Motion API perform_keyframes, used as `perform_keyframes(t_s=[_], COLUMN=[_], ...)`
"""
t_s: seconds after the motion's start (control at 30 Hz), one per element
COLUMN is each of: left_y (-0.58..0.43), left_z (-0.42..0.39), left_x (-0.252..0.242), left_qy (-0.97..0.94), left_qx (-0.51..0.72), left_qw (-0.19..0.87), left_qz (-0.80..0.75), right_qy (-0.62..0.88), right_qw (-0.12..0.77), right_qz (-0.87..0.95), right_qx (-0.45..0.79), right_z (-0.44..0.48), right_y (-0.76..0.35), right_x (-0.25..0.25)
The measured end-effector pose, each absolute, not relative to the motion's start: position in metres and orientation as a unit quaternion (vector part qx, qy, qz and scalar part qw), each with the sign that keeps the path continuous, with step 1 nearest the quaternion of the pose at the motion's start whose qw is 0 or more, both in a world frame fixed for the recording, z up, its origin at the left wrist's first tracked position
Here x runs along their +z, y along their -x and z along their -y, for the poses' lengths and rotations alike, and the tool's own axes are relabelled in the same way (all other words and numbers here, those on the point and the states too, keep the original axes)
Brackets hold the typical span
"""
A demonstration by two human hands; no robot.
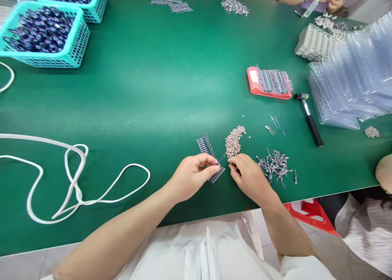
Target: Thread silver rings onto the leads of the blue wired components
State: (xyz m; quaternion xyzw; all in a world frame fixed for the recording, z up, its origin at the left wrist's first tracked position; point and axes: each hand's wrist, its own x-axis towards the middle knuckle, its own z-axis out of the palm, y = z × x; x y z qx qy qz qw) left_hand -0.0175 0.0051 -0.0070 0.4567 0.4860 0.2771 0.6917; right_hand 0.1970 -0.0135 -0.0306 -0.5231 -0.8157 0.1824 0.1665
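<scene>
My left hand (197,174) pinches a thin blue wire piece (221,159) between thumb and fingers, its tip pointing up and right. Under and beside that hand lies a comb-like strip of small wired parts (206,144), showing on both sides of the fingers. My right hand (247,174) has its thumb and fingertips together at the lower edge of a pile of small pinkish beads (234,141); whatever sits between those fingertips is too small to name. Just right of that hand is a heap of small dark wired parts (275,164).
A white cord (78,180) loops over the left of the green table (147,88). Turquoise baskets (78,39) of dark shiny parts stand back left. On the right are a hammer (311,122), a red pad with wired strips (254,81) and clear plastic trays (352,79). People sit nearby.
</scene>
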Motion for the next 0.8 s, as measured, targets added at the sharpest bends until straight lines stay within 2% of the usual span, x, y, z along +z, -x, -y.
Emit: perform_keyframes(t_s=[0.27, 0.8], left_y=[0.0178, 0.016], left_z=[-0.0049, -0.0046], left_x=[-0.01, -0.0094], left_qy=[-0.452, -0.451], left_qx=[0.282, 0.285], left_qw=[0.697, 0.694], left_qz=[-0.48, -0.483], right_qy=[0.514, 0.519], right_qw=[0.184, 0.196], right_qz=[0.809, 0.808], right_qx=[0.22, 0.2], right_z=[0.0103, 0.0107], right_y=[-0.1972, -0.1948], right_x=[-0.0344, -0.0374])
